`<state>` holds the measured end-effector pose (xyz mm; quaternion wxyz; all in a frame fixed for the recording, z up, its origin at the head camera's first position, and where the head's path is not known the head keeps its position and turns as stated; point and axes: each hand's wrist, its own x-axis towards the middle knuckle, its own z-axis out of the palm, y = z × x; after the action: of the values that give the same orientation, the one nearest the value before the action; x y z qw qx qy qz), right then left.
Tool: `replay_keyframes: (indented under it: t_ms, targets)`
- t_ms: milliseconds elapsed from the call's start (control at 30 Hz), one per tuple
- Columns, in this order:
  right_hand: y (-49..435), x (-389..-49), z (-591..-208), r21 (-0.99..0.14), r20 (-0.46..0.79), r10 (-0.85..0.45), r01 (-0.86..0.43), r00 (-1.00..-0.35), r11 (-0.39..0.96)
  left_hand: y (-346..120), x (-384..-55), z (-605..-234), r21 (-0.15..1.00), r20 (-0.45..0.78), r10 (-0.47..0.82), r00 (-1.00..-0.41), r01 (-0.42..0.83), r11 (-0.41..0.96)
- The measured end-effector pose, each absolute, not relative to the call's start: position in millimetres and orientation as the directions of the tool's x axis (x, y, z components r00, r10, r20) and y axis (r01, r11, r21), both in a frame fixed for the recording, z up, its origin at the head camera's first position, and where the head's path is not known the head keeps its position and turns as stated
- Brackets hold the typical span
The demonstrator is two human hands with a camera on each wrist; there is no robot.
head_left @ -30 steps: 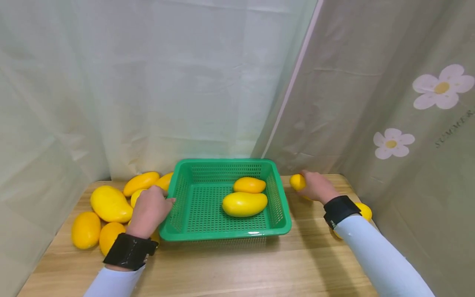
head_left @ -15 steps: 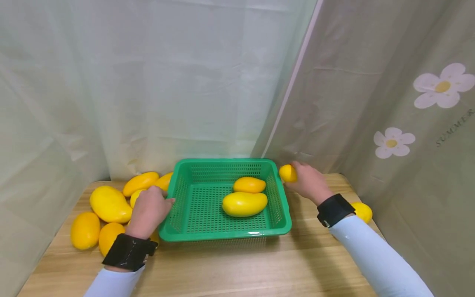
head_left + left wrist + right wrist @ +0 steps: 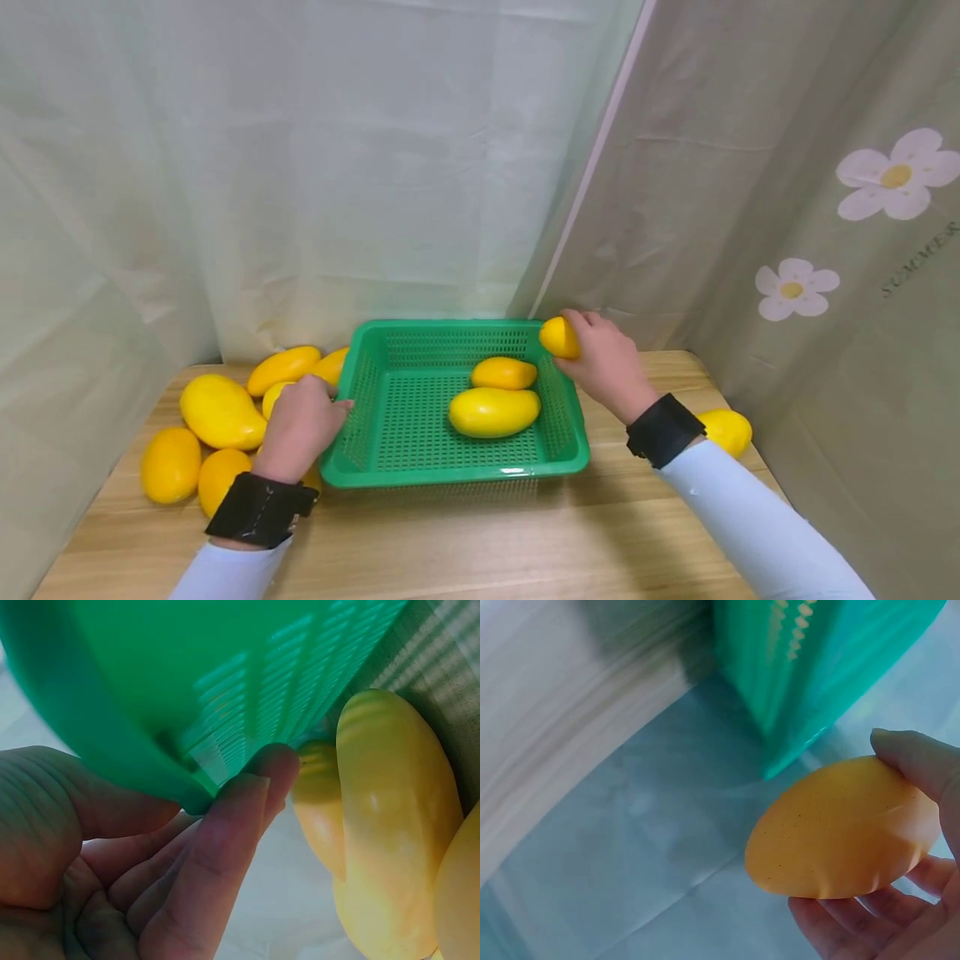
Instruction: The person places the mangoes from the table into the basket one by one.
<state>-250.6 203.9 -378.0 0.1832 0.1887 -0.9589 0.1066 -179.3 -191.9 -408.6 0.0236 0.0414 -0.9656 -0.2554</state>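
A green plastic basket (image 3: 457, 477) with slotted walls stands mid-table, two yellow mangoes (image 3: 495, 413) lying in its right half. The left hand (image 3: 303, 425) pinches the basket's left rim between thumb and fingers, as the left wrist view shows at the green rim (image 3: 142, 761). In the right hand (image 3: 609, 362) is another mango (image 3: 560, 337), held above the basket's back right corner. The right wrist view shows that orange-yellow mango (image 3: 840, 829) gripped between the thumb on one side and the curled fingers on the other.
Several mangoes (image 3: 221, 412) lie in a group on the wooden table (image 3: 450, 550) left of the basket, some partly behind the left hand. One mango (image 3: 726, 432) rests near the right edge, partly hidden by the right forearm. Curtains (image 3: 420, 167) hang close behind and at both sides.
The right hand has lifted its mango and carried it leftward, from beside the basket to above the back right rim. The left hand stays on the left rim; the basket has not moved.
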Motion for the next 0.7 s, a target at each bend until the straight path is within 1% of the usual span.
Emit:
replay_keyframes:
  t_ms: [167,300,600,700]
  targets:
    - [188,-243,-375,-0.09,0.419,-0.387,-0.461,-0.822,0.883,-192,-179,-408,0.492,0.027,-0.091,-0.995,-0.066,0.868]
    - [176,-235,-373,-0.072,0.405,-0.44,-0.508,-0.801,0.858,-192,-179,-408,0.49,0.038,-0.091,-0.995,-0.061,0.87]
    - [156,-222,-381,-0.029,0.261,-0.544,-0.57,-0.797,0.821,-192,-180,-408,0.482,0.042,-0.085,-0.995,-0.055,0.875]
    - [153,-220,-386,0.003,0.214,-0.569,-0.582,-0.794,0.813,-192,-180,-409,0.479,0.042,-0.082,-0.996,-0.052,0.876]
